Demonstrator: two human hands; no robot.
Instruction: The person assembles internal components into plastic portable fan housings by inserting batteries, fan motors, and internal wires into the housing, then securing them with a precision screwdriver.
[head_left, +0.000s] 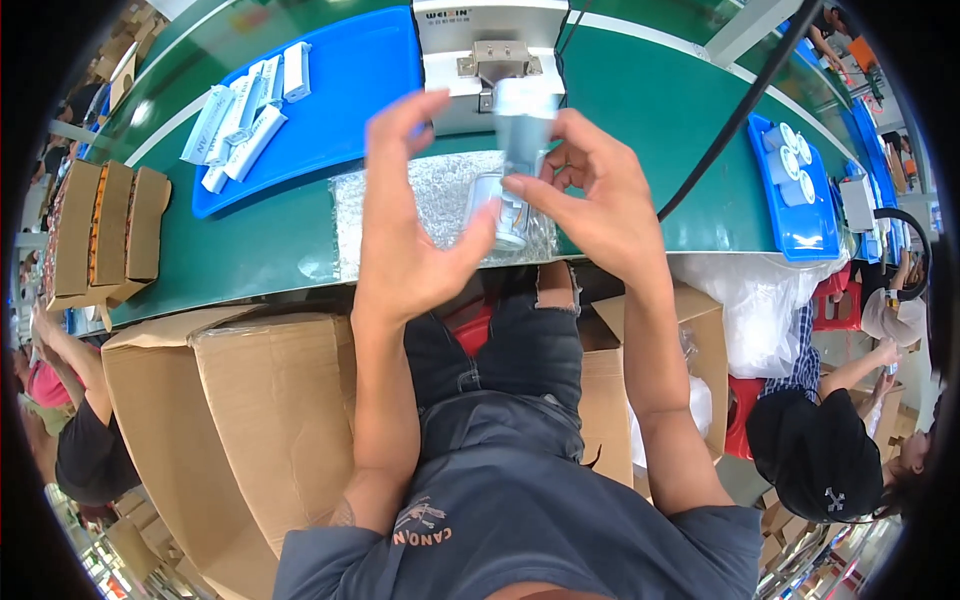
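Right hand [600, 195]: gripping pale cylinder [525, 122], before machine [443, 55] | Left hand [415, 240]: spread wide, nearest second cylinder [513, 234] over silvery sheet [450, 178]; contact cannot be told | Markings: dark lettering on machine front and cartons [240, 120]; light print on shirt [540, 525]

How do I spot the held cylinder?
Find the white machine on the green bench, top centre. Before it, the right hand holds a pale, blurred cylinder. Unlike the white containers in the blue tray far right, it's raised in the fingers, over another pale object.
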